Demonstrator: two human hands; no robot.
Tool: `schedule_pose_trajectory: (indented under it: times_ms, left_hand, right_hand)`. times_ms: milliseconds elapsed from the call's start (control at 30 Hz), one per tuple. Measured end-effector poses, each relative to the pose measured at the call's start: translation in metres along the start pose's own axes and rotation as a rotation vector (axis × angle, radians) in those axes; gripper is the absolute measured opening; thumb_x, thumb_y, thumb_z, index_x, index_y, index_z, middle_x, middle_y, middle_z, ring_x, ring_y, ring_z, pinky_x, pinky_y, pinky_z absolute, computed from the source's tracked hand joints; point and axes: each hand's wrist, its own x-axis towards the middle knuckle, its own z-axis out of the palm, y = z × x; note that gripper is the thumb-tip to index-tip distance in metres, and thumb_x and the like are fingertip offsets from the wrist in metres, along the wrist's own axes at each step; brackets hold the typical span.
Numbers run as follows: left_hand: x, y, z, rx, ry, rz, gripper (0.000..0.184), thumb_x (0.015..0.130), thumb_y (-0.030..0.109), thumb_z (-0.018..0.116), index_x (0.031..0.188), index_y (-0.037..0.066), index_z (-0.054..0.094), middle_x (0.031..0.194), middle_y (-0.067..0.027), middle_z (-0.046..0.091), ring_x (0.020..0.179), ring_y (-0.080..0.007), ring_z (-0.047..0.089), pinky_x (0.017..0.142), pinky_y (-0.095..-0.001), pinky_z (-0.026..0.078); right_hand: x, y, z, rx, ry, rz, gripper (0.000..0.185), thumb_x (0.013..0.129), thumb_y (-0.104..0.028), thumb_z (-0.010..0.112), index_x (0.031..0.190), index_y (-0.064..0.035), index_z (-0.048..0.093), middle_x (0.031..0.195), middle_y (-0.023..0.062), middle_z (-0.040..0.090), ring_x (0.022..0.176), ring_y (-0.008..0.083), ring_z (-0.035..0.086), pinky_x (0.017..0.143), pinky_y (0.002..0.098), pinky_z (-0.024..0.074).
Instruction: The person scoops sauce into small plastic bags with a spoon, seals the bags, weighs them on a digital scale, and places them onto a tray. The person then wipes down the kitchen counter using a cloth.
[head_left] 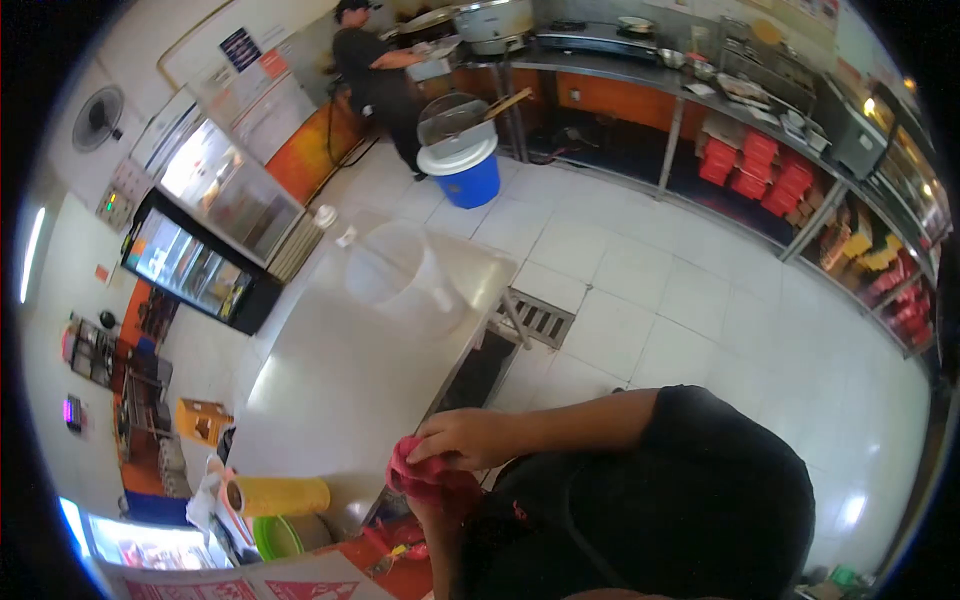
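A crumpled red cloth (420, 474) is bunched between my two hands near the edge of the metal table (330, 370). My right hand (462, 437) comes in from the right below a black sleeve, its fingers closed on the cloth's upper part. Below it, my left hand (432, 508) is wrapped in or pressed against the same cloth, which covers most of its fingers. On the table's far end stands a large translucent plastic container (395, 275).
A yellow roll (280, 496) and a green-rimmed tub (275, 538) are at lower left. Another person (375, 75) stands by the back counter, near a blue bucket (468, 180) with a white rim. Fridges (195, 262) line the left; a floor drain (538, 318) lies beyond the table.
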Motion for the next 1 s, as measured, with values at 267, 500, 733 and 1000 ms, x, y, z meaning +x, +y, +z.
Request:
schedule_pose_trajectory:
  times_ms: [267, 500, 733, 1000]
  left_hand:
    - [0.084, -0.031, 0.227, -0.551, -0.285, -0.188, 0.061, 0.101, 0.048, 0.041, 0.141, 0.003, 0.041, 0.135, -0.0169, 0.053, 0.12, -0.0293, 0.056, 0.1, -0.0451, 0.046]
    - [0.206, -0.079, 0.339, 0.559, -0.566, -0.145, 0.046, 0.103, 0.04, 0.046, 0.115, -0.002, 0.061, 0.109, -0.0121, 0.065, 0.098, -0.023, 0.063, 0.09, -0.0355, 0.049]
    - [0.278, -0.118, 0.438, 0.354, -0.496, -0.091, 0.045, 0.103, 0.038, 0.046, 0.127, 0.001, 0.055, 0.112, -0.0099, 0.065, 0.098, -0.0219, 0.062, 0.088, -0.0351, 0.049]
    - [0.337, -0.149, 0.587, 0.833, -1.282, -0.245, 0.042, 0.094, 0.034, 0.061, 0.119, -0.001, 0.057, 0.098, -0.0145, 0.063, 0.089, -0.0222, 0.06, 0.081, -0.0369, 0.048]
  right_hand:
    - [-0.172, 0.026, -0.181, 0.009, 0.658, 0.102, 0.032, 0.099, -0.023, 0.052, 0.122, -0.0027, 0.061, 0.12, 0.0176, 0.061, 0.11, 0.032, 0.058, 0.095, 0.0409, 0.0457]
    - [-0.341, 0.032, -0.297, 0.324, 1.182, 0.575, 0.017, 0.099, -0.004, 0.049, 0.108, -0.0001, 0.062, 0.093, 0.0069, 0.067, 0.085, 0.0146, 0.064, 0.079, 0.0286, 0.0529]
    - [-0.448, 0.057, -0.322, 0.111, 1.642, 0.812, 0.023, 0.086, 0.006, 0.046, 0.099, -0.0005, 0.064, 0.095, 0.0058, 0.065, 0.092, 0.0144, 0.059, 0.088, 0.0281, 0.0465]
    - [-0.432, 0.105, -0.361, 0.397, 1.485, 1.064, 0.036, 0.101, -0.026, 0.049, 0.129, -0.0055, 0.059, 0.116, 0.0075, 0.066, 0.11, 0.0173, 0.057, 0.099, 0.0386, 0.0429]
